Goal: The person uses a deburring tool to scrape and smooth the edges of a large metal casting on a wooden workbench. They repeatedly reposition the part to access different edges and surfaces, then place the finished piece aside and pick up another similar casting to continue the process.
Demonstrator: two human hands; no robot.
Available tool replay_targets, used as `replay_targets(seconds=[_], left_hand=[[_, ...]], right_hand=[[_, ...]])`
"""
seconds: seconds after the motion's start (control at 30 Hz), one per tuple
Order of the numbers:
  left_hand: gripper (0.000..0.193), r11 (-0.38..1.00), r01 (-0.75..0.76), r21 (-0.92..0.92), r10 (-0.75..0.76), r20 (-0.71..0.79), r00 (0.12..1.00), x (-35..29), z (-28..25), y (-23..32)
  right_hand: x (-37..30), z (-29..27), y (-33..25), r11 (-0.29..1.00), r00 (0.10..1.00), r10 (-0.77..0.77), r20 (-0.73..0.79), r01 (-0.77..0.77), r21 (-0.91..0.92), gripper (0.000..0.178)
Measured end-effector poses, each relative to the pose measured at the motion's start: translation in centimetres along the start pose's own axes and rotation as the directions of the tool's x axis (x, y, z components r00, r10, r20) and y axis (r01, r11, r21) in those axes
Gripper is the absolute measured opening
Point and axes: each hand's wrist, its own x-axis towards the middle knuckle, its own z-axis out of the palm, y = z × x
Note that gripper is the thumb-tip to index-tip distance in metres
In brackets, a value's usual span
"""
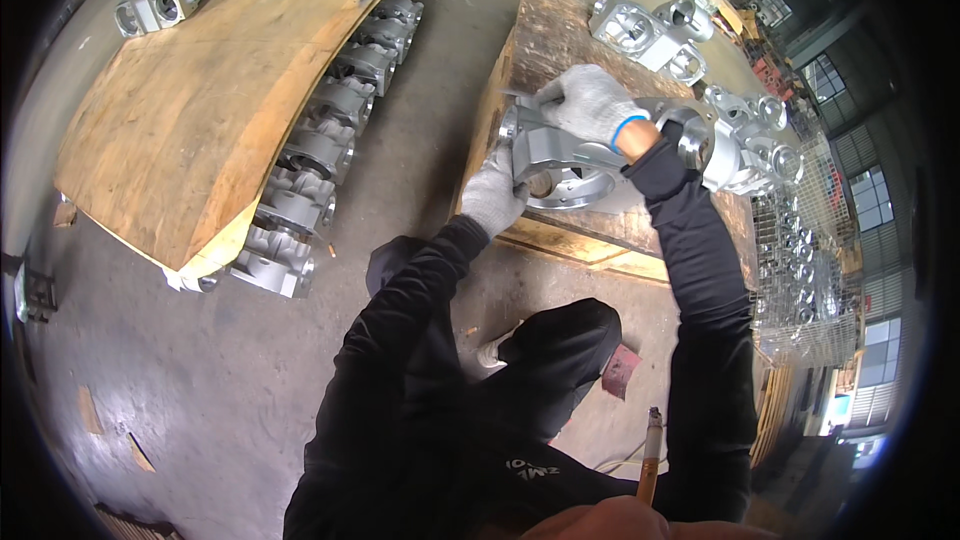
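Note:
A silver metal casting [545, 148] with a boxy body and round, ring-like openings lies on the worn wooden table top in front of me. My left hand [495, 198], in a grey-white knit glove, is closed around its near left side. Over the top of the same casting is my right hand [590, 105], in a similar glove with a blue cuff. Its fingers are bent and pressed together near the casting's far left edge. Whatever they may be pinching is hidden. Another silver casting [722, 155] lies just right of my right wrist.
More castings [650, 35] sit at the table's far side. To the left, a plywood sheet [220, 70] covers rows of castings [320, 145], with others [165, 5] on top. A wire mesh cage [805, 290] with metal parts stands right. A reddish flat piece [620, 372] lies by my leg.

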Motion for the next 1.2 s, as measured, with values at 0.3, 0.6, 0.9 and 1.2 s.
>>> replay_targets(seconds=[0.3,0.6,0.9,1.2], left_hand=[[0.066,0.996,0.036,-0.079,-0.032,0.05,0.998,2.8,-0.5,-1.8],[0.063,0.987,0.017,-0.162,-0.014,0.019,1.0,4.7,-0.6,-2.9],[0.063,0.982,0.012,-0.187,0.001,0.069,0.998,4.7,-0.7,-3.3],[0.061,0.98,0.01,-0.196,0.007,0.084,0.996,4.9,-1.3,-3.0]], right_hand=[[2.3,-0.3,0.5,0.997,0.997,0.076,0.03,-0.075,-0.036,0.029],[3.6,-1.9,1.3,0.976,0.972,0.162,0.169,-0.183,0.115,0.028],[3.4,-0.8,2.1,0.992,0.983,-0.122,0.139,0.121,0.016,0.027],[2.7,-1.8,3.2,0.982,0.97,-0.172,0.175,0.182,-0.043,0.026]])
